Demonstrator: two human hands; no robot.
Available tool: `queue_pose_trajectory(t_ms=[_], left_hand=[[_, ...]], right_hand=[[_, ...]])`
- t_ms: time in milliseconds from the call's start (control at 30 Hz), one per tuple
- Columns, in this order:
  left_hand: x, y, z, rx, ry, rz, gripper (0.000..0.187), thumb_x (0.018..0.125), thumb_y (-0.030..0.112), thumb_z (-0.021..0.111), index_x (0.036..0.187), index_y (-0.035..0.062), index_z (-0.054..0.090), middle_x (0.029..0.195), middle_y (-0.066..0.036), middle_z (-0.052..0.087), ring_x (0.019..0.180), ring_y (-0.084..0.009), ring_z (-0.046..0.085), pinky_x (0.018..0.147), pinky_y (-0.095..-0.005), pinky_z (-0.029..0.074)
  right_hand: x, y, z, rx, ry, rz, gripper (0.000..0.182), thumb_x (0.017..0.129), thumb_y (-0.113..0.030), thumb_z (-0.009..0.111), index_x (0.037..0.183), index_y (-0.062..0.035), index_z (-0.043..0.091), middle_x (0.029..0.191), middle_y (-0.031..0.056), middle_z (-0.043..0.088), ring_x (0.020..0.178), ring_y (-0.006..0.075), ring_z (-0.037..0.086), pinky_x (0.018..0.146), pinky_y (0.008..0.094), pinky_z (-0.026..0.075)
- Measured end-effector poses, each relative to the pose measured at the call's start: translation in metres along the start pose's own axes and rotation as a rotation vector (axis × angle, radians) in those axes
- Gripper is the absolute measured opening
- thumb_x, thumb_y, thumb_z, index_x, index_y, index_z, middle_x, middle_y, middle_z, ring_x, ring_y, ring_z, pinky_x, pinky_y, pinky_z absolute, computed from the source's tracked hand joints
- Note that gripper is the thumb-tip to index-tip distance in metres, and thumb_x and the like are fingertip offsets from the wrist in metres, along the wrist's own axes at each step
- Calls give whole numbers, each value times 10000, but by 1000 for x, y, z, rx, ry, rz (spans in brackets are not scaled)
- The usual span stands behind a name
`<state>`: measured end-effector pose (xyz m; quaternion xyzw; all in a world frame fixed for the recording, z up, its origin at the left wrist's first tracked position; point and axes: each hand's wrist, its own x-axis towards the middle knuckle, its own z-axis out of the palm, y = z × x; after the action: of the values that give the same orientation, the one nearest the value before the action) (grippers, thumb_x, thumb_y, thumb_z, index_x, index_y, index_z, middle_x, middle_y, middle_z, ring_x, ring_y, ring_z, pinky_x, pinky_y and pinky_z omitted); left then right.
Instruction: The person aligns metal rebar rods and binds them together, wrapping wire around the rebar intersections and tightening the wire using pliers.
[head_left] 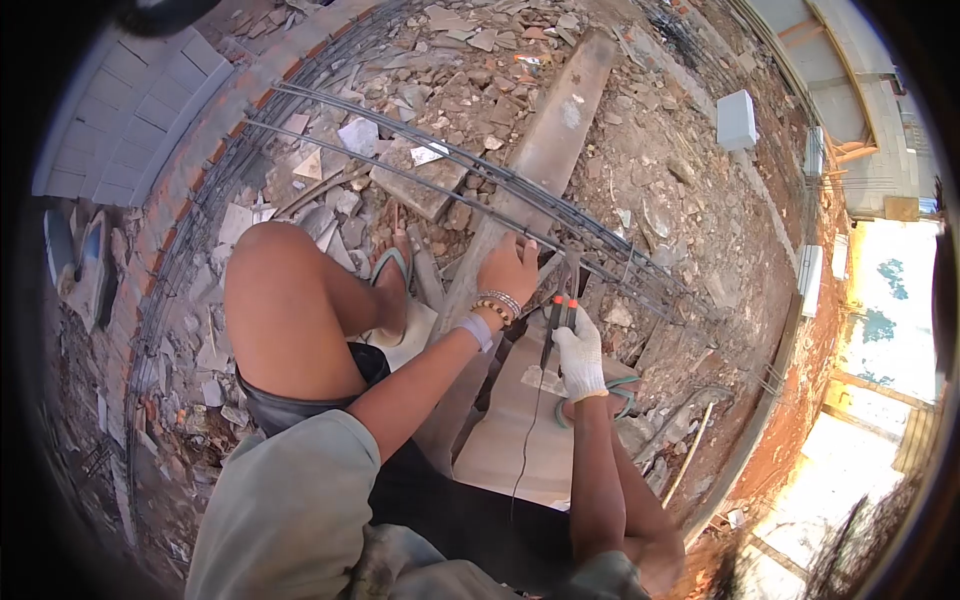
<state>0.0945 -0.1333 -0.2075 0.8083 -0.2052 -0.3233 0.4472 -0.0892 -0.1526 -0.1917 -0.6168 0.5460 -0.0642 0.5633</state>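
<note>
My left hand (508,274), bare with bracelets at the wrist, has its fingers closed at the thin steel rebar (470,208); the fingertips are partly hidden. My right hand (578,352), in a white knit glove, grips pincers (554,325) by their black handles with orange-red collars. The pincers' metal jaws point up toward the bars, right of my left hand. Whether they bite on anything is too small to tell. A thin dark wire (530,430) hangs below the pincers. The rebar assembly runs diagonally in front of me, above a long concrete beam (565,125).
Broken rubble (450,90) covers the ground. My sandalled feet stand either side of the beam, near tan slabs (510,430). A white block (736,121) lies at upper right. More bars run along a brick edge (190,180) at left, and stacked grey blocks (140,100) stand beyond.
</note>
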Motion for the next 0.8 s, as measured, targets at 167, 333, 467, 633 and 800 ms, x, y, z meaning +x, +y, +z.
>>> queue_pose_trajectory(t_ms=[167, 333, 467, 633, 800], left_hand=[[35, -50, 18, 21, 90, 108, 302, 886, 301, 623, 937, 13, 699, 896, -185, 709, 845, -383, 668, 767, -453, 520], [40, -48, 19, -100, -62, 40, 308, 921, 285, 609, 965, -6, 700, 882, -169, 718, 689, -260, 692, 651, -372, 539], [36, -61, 35, -478, -94, -72, 316, 974, 279, 550, 998, -11, 672, 847, -115, 727, 570, -138, 668, 546, -286, 530], [17, -58, 40, -624, -162, -245, 320, 985, 291, 520, 1041, -5, 628, 797, -88, 712, 511, -118, 620, 471, -263, 497], [-6, -42, 34, -494, -273, -199, 374, 996, 333, 498, 1026, -21, 615, 857, -95, 725, 566, -125, 651, 503, -261, 516]], right_hand=[[-11, -15, 3, 479, 71, 59, 483, 796, 120, 397, 1251, -17, 486, 1167, 122, 604, 984, 208, 653, 883, 310, 502], [-6, -3, -9, 278, 20, 1, 407, 792, 99, 434, 1171, -31, 502, 1071, 107, 619, 955, 209, 643, 843, 315, 505], [-5, -6, -22, -68, 53, -96, 362, 791, 58, 457, 1138, -34, 507, 984, 73, 608, 879, 179, 599, 816, 301, 478], [-23, -59, -32, -178, 18, -123, 346, 794, 6, 476, 1135, -46, 510, 942, 89, 572, 868, 213, 571, 824, 320, 460], [-13, -63, -45, -112, 69, -95, 393, 788, 9, 461, 1172, -65, 494, 973, 104, 580, 913, 242, 598, 842, 340, 467]])
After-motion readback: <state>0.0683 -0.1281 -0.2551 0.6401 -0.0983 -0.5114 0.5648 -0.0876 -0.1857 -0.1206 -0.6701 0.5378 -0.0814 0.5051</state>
